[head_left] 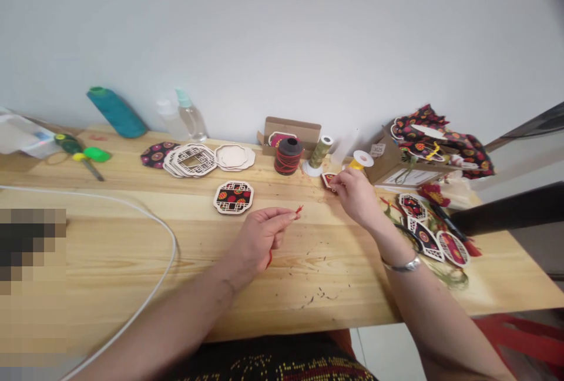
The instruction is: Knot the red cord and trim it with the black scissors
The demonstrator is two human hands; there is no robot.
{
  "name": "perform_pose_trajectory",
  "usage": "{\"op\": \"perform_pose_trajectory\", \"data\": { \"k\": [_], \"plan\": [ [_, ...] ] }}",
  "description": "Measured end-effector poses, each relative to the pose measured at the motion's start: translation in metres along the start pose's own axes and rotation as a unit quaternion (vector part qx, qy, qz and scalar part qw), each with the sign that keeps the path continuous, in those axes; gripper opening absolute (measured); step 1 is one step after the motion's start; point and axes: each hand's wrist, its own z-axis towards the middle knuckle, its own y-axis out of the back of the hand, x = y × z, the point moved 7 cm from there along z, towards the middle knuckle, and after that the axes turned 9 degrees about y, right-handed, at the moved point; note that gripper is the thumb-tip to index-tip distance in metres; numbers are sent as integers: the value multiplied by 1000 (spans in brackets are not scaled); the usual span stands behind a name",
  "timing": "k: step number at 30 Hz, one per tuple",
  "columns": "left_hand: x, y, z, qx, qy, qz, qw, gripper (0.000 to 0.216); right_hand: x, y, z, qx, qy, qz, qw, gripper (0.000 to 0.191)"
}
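Between the thumb and fingers of my left hand (267,231) is a red cord (298,210). The cord's frayed ends poke out past the fingertips, and more red hangs below the palm. Farther right, my right hand (355,193) has its fingers pinched together at the edge of a small red-patterned wooden ornament (326,180), which they partly hide. A lattice wooden ornament with dark floral fabric (233,197) lies flat on the table (198,246), behind and left of my left hand.
At the back stand a red-and-black thread spool (288,157), a green spool (321,154) and a yellow ribbon reel (362,160). Wooden frames (194,160) lie left. A fabric-filled box (396,160) and finished ornaments (425,239) are right. A white cable (170,240) curves at left.
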Motion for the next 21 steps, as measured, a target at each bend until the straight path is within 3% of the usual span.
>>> {"op": "perform_pose_trajectory", "data": {
  "k": [3, 7, 9, 13, 18, 21],
  "plan": [
    [1, 0, -1, -6, 5, -4, 1000, 22, -3, 29, 9, -108, -54, 159, 980, 10],
    [3, 1, 0, -11, 8, -3, 1000, 24, -5, 56, 32, -201, -105, 354, 907, 8],
    [3, 2, 0, -13, 8, -4, 1000, 24, -1, 66, 49, -211, -99, 427, 874, 8],
    [2, 1, 0, -2, 2, -4, 1000, 25, 19, 93, 85, -214, -60, 499, 837, 12],
    [3, 2, 1, 10, -8, -15, 1000, 27, 44, 129, 111, -226, -119, 565, 784, 13],
    [3, 2, 1, 14, -7, -27, 1000, 27, 60, 167, 115, -266, -48, 573, 774, 15]
  ]
}}
